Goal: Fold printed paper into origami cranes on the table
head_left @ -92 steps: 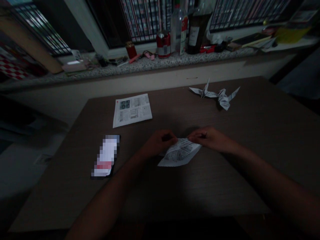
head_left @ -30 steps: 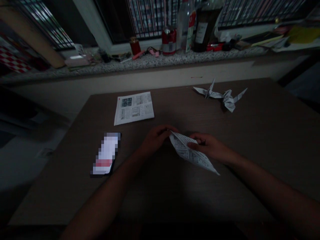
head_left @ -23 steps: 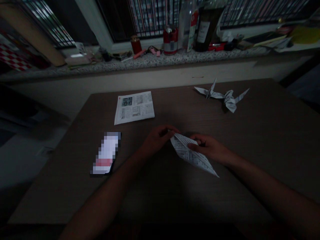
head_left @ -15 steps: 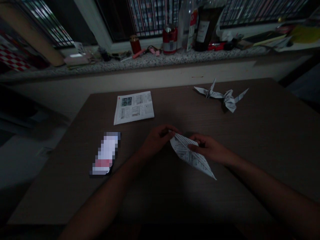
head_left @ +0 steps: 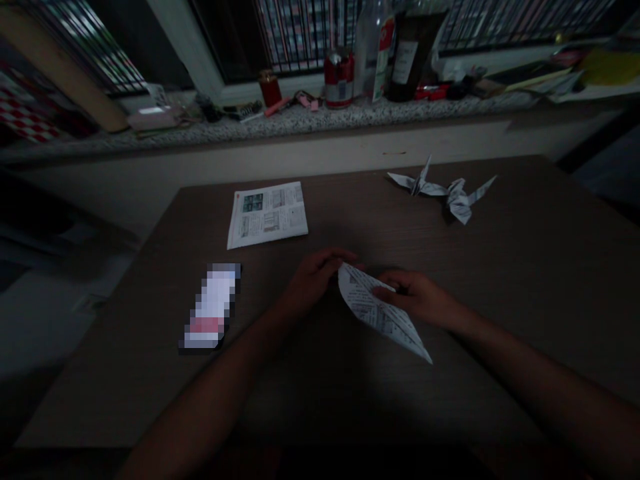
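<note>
A long pointed piece of folded newsprint (head_left: pixel 380 313) lies slanted on the dark wooden table (head_left: pixel 525 267), its tip pointing toward the lower right. My left hand (head_left: pixel 315 277) pinches its upper left end with curled fingers. My right hand (head_left: pixel 417 297) presses its fingers closed on the paper's upper edge near the middle. Both forearms reach in from the bottom of the view.
Two folded paper cranes (head_left: pixel 445 190) sit at the far right of the table. A flat printed sheet (head_left: pixel 267 215) lies at the far left, and a phone (head_left: pixel 213 307) rests nearer. A stone sill (head_left: pixel 300 120) behind holds a red can (head_left: pixel 339 79), bottles and clutter.
The folded paper was flipped and turned from a wide shape into a narrow point aimed lower right. Over the last second its tip dropped slightly toward me; both hands stayed on it.
</note>
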The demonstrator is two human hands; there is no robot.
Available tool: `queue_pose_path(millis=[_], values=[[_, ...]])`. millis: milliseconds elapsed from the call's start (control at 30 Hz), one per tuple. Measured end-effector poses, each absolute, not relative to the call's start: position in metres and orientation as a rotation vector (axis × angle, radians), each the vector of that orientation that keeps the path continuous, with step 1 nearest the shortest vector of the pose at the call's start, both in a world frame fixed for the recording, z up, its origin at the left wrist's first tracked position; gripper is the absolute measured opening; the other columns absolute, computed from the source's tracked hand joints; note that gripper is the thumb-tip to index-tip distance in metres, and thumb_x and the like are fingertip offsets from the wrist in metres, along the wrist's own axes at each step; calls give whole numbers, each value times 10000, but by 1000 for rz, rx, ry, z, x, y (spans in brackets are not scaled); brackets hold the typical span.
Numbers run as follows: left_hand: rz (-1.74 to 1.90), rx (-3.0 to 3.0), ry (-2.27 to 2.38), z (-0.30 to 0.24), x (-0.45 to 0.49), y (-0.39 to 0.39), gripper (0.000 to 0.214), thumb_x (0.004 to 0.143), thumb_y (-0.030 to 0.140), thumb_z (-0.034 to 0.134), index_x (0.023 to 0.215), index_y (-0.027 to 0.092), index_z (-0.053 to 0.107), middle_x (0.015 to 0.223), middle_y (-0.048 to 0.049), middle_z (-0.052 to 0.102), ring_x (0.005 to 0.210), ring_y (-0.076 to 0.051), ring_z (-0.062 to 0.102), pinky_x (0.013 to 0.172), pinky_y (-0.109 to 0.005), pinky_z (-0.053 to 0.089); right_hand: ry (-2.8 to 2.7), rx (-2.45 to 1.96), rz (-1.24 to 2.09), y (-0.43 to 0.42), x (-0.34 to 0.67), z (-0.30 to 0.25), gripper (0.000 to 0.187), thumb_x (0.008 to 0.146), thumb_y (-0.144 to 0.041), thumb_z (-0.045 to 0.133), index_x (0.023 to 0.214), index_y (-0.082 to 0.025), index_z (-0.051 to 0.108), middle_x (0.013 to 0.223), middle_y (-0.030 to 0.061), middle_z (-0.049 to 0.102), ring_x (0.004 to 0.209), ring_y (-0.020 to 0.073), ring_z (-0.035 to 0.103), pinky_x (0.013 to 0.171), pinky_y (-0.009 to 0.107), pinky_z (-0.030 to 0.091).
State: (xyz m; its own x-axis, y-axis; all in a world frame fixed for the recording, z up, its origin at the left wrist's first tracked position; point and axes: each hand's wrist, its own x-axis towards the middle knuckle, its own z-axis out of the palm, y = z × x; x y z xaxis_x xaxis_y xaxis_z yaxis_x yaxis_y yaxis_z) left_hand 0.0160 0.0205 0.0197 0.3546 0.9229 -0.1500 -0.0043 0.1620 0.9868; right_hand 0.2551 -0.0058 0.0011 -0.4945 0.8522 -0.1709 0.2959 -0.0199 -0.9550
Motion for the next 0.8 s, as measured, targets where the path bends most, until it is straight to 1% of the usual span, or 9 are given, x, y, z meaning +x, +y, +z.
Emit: queue_pose_path(millis=[67, 133, 200, 267, 367, 467, 667, 800], values=[[846, 1224, 989, 21, 17, 19, 236, 965, 328, 564, 1090, 192, 711, 1073, -81, 793, 965, -228, 753, 860, -349, 579, -1784, -1191, 1524, -6, 255, 1, 330, 944, -519, 627, 938, -198, 702, 818, 30, 686, 720, 177, 626, 630, 302, 485], [853, 1258, 999, 24, 17, 19, 262, 978, 389, 572, 1092, 191, 700, 1099, -93, 786, 977, -231, 745, 868, -353, 573, -1789, -1193, 1497, -5, 255, 1, 330, 946, -516, 627, 941, -195, 705, 822, 32, 691, 720, 177, 628, 632, 303, 487], [844, 1329, 1017, 26, 16, 19, 321, 964, 462, 611, 1112, 188, 690, 1106, -98, 779, 984, -235, 735, 877, -356, 562, -1800, -1201, 1484, -5, 256, 1, 335, 949, -517, 624, 940, -192, 708, 817, 34, 694, 711, 176, 628, 625, 301, 482], [797, 1445, 1048, 27, 14, 20, 358, 918, 486, 680, 1113, 187, 699, 1091, -88, 772, 974, -233, 723, 864, -346, 549, -1831, -1221, 1472, -6, 256, 3, 340, 955, -517, 618, 928, -191, 709, 802, 34, 692, 704, 177, 627, 616, 301, 472], [654, 1625, 1108, 28, 11, 21, 306, 868, 455, 737, 1031, 196, 745, 993, -53, 764, 899, -218, 704, 779, -314, 526, -1913, -1235, 1414, -6, 256, 5, 338, 962, -513, 613, 920, -195, 719, 811, 40, 701, 728, 186, 637, 638, 309, 472], [542, 1701, 1121, 27, 9, 23, 243, 872, 425, 716, 960, 204, 768, 916, -33, 759, 839, -209, 689, 723, -301, 506, -1967, -1224, 1392, -6, 256, 6, 323, 959, -502, 622, 950, -200, 738, 846, 44, 722, 758, 192, 650, 656, 312, 477], [557, 1684, 1125, 23, 7, 27, 195, 872, 363, 698, 923, 183, 752, 897, -40, 750, 817, -201, 684, 725, -300, 512, -1856, -1254, 1519, -4, 258, 6, 366, 952, -530, 609, 965, -190, 743, 840, 48, 736, 726, 188, 657, 621, 304, 482], [553, 1722, 1082, 24, 7, 26, 133, 866, 290, 700, 921, 179, 748, 950, -46, 759, 890, -206, 701, 791, -306, 526, -1861, -1262, 1523, -4, 260, 6, 380, 959, -538, 598, 954, -192, 753, 829, 45, 739, 712, 184, 653, 613, 300, 471]])
